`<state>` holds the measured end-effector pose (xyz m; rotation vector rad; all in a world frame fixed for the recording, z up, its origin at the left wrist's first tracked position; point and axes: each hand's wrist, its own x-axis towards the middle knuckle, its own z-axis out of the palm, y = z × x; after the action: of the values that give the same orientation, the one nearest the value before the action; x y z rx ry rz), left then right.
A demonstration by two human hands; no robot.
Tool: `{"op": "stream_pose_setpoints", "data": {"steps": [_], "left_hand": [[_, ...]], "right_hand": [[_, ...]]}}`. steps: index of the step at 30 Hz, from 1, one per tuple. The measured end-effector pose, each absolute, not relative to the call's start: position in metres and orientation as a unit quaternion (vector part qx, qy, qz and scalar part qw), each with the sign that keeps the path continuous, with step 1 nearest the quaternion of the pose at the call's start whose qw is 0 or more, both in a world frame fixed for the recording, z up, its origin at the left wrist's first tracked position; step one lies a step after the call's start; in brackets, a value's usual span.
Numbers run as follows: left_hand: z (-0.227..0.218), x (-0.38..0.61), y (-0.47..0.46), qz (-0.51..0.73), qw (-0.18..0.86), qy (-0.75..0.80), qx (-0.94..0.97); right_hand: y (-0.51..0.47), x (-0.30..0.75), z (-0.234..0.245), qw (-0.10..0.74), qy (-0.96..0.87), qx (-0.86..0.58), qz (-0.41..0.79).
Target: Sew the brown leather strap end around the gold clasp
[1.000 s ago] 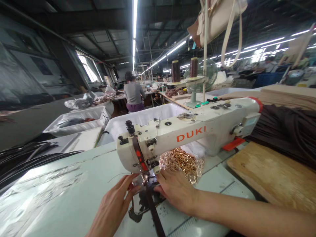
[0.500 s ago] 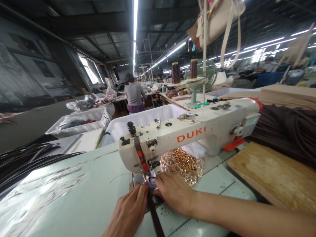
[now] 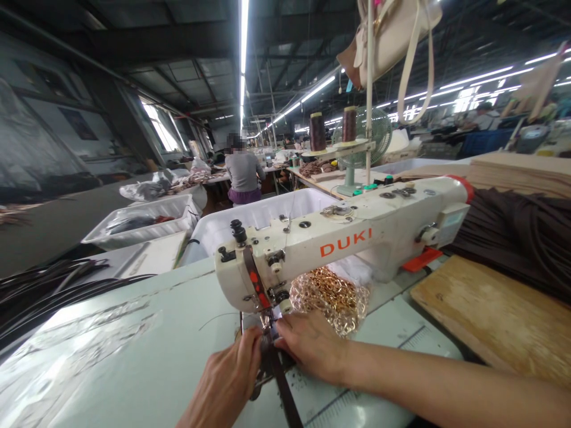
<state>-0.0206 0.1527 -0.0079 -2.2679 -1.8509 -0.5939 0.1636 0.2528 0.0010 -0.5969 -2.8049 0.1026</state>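
Note:
A dark brown strap runs from the needle area of a white sewing machine down toward me. My left hand is closed at the strap's left side, thumb and fingers pinched on its edge just in front of the presser foot. From the right, my right hand has its fingers bent and pressed on the strap beside the foot. The strap's far end, under the needle, is partly hidden by my fingers and the machine head.
Behind the machine arm lies a clear bag of gold metal rings or clasps. A wooden board and a stack of dark straps are at the right. White bins stand beyond the table; a person sits farther back.
My left hand has shifted slightly left and toward me. The strap's near end has swung a little to the right. My right hand has moved slightly left.

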Motion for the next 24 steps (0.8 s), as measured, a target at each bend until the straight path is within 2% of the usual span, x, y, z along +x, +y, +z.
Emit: {"op": "stream_pose_setpoints", "data": {"steps": [3,5,8,10,13,20,24], "left_hand": [[0.023,-0.032,0.142,-0.203,-0.066,-0.633,-0.744],[0.041,-0.038,0.131,-0.148,-0.186,-0.581,-0.778],[0.047,-0.043,0.118,-0.122,-0.245,-0.504,-0.819],[0.036,-0.044,0.116,-0.160,-0.206,-0.553,-0.791],[0.013,-0.044,0.118,-0.223,-0.164,-0.672,-0.687],[-0.011,-0.025,0.110,-0.471,-0.340,-0.665,-0.469],[-0.004,0.006,0.109,-0.564,-0.491,-0.582,-0.319]], "right_hand": [[0.257,0.179,0.010,0.134,-0.960,-0.242,0.047],[0.255,0.191,0.018,0.123,-0.948,-0.282,0.082],[0.239,0.201,0.024,0.101,-0.916,-0.340,0.187],[0.224,0.197,0.022,0.082,-0.901,-0.353,0.238],[0.205,0.177,0.013,0.048,-0.903,-0.351,0.244],[0.214,0.162,-0.003,0.092,-0.873,-0.337,0.339],[0.214,0.176,-0.002,0.194,-0.834,-0.221,0.467]]}}
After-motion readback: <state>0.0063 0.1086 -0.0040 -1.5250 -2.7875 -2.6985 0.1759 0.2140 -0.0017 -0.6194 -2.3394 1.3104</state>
